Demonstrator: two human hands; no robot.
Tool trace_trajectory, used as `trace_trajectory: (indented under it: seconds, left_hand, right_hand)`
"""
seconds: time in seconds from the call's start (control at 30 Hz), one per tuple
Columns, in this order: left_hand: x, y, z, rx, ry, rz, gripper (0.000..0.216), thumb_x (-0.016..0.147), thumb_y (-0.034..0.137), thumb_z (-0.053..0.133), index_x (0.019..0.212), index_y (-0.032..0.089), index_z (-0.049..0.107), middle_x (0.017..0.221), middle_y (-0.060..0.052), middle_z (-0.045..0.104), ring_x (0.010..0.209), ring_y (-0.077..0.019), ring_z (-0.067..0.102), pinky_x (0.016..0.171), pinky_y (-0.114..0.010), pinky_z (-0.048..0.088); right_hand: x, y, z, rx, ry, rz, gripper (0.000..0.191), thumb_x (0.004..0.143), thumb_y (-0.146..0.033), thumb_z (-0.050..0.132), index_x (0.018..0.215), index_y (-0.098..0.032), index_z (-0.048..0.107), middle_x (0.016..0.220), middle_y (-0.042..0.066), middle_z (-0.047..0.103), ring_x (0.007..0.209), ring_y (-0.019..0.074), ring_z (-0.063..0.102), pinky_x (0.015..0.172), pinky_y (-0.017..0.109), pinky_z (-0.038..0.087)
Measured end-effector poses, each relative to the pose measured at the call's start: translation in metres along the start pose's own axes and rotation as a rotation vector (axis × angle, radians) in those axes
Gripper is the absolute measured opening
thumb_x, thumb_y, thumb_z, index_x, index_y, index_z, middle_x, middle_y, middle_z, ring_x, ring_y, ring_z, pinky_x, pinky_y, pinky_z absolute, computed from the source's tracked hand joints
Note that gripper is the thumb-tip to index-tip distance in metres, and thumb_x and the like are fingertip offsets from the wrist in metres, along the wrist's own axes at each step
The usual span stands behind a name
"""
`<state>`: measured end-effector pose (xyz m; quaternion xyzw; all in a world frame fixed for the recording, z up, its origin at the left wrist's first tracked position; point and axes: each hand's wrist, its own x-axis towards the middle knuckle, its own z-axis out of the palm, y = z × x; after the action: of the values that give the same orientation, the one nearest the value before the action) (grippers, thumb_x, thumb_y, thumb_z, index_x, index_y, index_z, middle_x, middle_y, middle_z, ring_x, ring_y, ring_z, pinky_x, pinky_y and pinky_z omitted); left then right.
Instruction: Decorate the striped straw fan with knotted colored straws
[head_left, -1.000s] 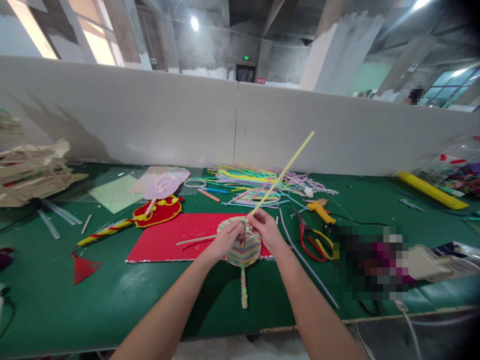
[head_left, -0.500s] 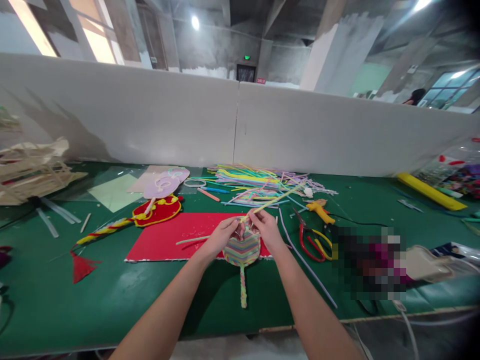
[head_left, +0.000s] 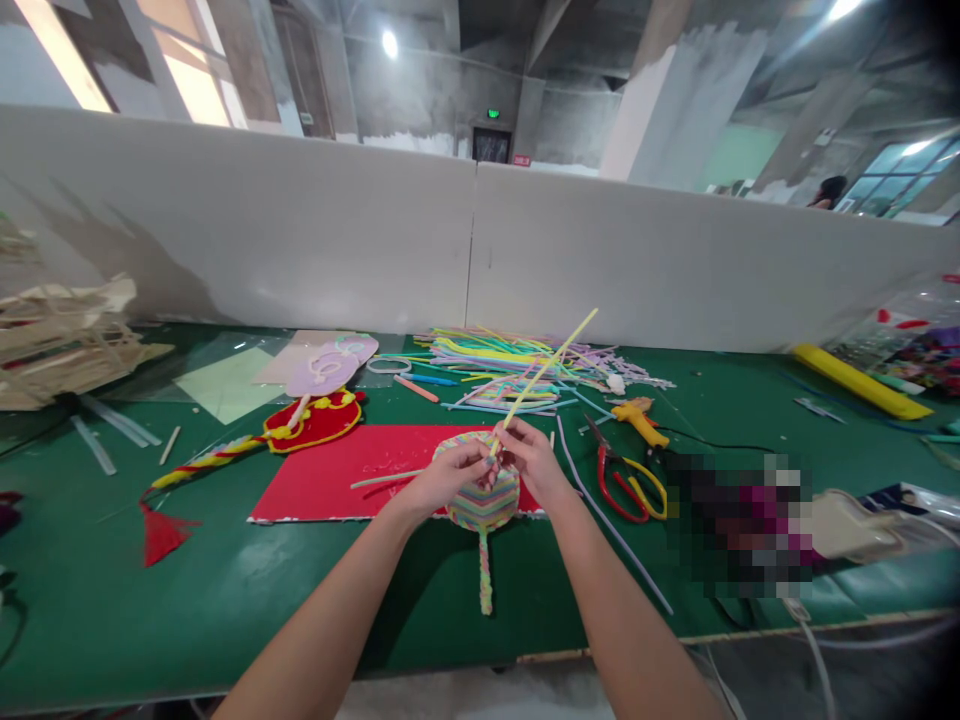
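Both my hands meet over a small round fan (head_left: 480,508) made of striped pastel stems, with a twisted handle hanging toward me. My left hand (head_left: 448,478) pinches the fan's upper edge. My right hand (head_left: 529,460) is closed on the lower end of a long pale yellow stem (head_left: 546,367), which rises up and to the right from the fan's top. The fan is held just above a red foam sheet (head_left: 337,478) on the green table (head_left: 225,590).
A heap of coloured stems (head_left: 517,365) lies behind the hands. Red-handled scissors (head_left: 622,480) and a yellow glue gun (head_left: 639,420) lie to the right. A red and yellow ornament with a tassel (head_left: 300,428) lies left. A white partition (head_left: 480,250) closes the table's far side.
The yellow stem dipped down toward the pile half a second ago and has swung back up, lower than at first. Both hands stay at the fan's top edge.
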<state>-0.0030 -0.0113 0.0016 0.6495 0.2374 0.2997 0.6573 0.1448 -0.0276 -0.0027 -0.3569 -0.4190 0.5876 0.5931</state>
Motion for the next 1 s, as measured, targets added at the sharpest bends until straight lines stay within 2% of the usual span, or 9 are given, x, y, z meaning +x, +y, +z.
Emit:
trace_trajectory:
  seconds: [0.17,0.3,0.47,0.57,0.63,0.7,0.8,0.9,1.0]
  left_hand:
    - [-0.001,0.005,0.0,0.065,0.033,0.026,0.027,0.074,0.038,0.055,0.063,0.013,0.054,0.061,0.0,0.051,0.059,-0.0104,0.048,0.06,-0.023,0.037]
    - [0.0,0.002,-0.002,0.022,0.184,0.072,0.025,0.074,0.037,0.055,0.067,0.013,0.054,0.062,0.0,0.053,0.061,-0.0107,0.05,0.062,-0.023,0.038]
    - [0.004,-0.004,-0.004,-0.108,0.413,0.134,0.022,0.071,0.035,0.06,0.068,0.014,0.054,0.061,0.001,0.053,0.063,-0.0108,0.051,0.064,-0.022,0.04]
    - [0.005,-0.005,-0.004,-0.193,0.513,0.146,0.021,0.069,0.034,0.061,0.068,0.014,0.055,0.061,0.001,0.054,0.062,-0.0106,0.052,0.064,-0.022,0.041]
    - [0.004,-0.005,-0.003,-0.243,0.549,0.148,0.021,0.068,0.034,0.062,0.068,0.014,0.056,0.06,0.001,0.053,0.06,-0.0101,0.051,0.062,-0.022,0.041]
    - [0.004,-0.005,-0.004,-0.284,0.572,0.146,0.02,0.068,0.033,0.062,0.068,0.014,0.056,0.06,0.002,0.053,0.059,-0.0096,0.051,0.061,-0.021,0.041]
    - [0.002,-0.003,-0.006,-0.315,0.591,0.132,0.018,0.067,0.032,0.062,0.068,0.014,0.056,0.061,0.002,0.053,0.06,-0.0091,0.051,0.061,-0.021,0.041]
    - [0.001,0.0,-0.01,-0.286,0.485,0.073,0.019,0.066,0.031,0.063,0.069,0.014,0.056,0.062,0.002,0.054,0.061,-0.0096,0.051,0.062,-0.022,0.041]
    - [0.0,0.001,-0.011,-0.192,0.327,-0.002,0.021,0.065,0.033,0.063,0.067,0.013,0.055,0.061,0.001,0.055,0.059,-0.0102,0.05,0.061,-0.023,0.039]
  right_hand:
    - [-0.001,-0.003,0.003,0.011,0.045,-0.022,0.022,0.072,-0.037,0.06,0.069,-0.016,0.056,0.054,-0.003,0.049,0.046,0.0071,0.043,0.042,0.019,0.03]
    - [-0.001,-0.006,0.004,-0.069,0.147,-0.109,0.022,0.072,-0.037,0.061,0.07,-0.015,0.058,0.056,-0.001,0.054,0.046,0.0078,0.044,0.042,0.02,0.029]
    - [-0.004,-0.002,0.01,-0.339,0.273,-0.271,0.022,0.072,-0.036,0.06,0.068,-0.015,0.065,0.054,0.0,0.056,0.045,0.0089,0.043,0.043,0.022,0.033]
    - [-0.006,0.003,0.015,-0.501,0.253,-0.418,0.017,0.074,-0.032,0.058,0.07,-0.018,0.067,0.063,0.001,0.062,0.054,0.0122,0.052,0.052,0.025,0.041]
    - [-0.007,0.005,0.018,-0.595,0.207,-0.525,0.013,0.075,-0.029,0.058,0.074,-0.02,0.069,0.072,0.003,0.065,0.066,0.0152,0.057,0.064,0.028,0.044]
    - [-0.008,0.006,0.019,-0.652,0.138,-0.576,0.012,0.074,-0.027,0.059,0.078,-0.022,0.069,0.077,0.004,0.067,0.073,0.0171,0.058,0.068,0.03,0.044]
    - [-0.01,0.002,0.018,-0.655,0.029,-0.526,0.014,0.074,-0.027,0.059,0.083,-0.024,0.069,0.084,0.005,0.066,0.077,0.0184,0.058,0.063,0.03,0.045]
    - [-0.009,-0.004,0.015,-0.554,-0.004,-0.398,0.014,0.075,-0.028,0.057,0.083,-0.023,0.068,0.086,0.005,0.065,0.08,0.0184,0.059,0.066,0.029,0.046]
    - [-0.006,-0.006,0.011,-0.378,0.014,-0.193,0.021,0.077,-0.034,0.054,0.09,-0.021,0.063,0.075,0.002,0.064,0.056,0.0124,0.056,0.049,0.024,0.044]
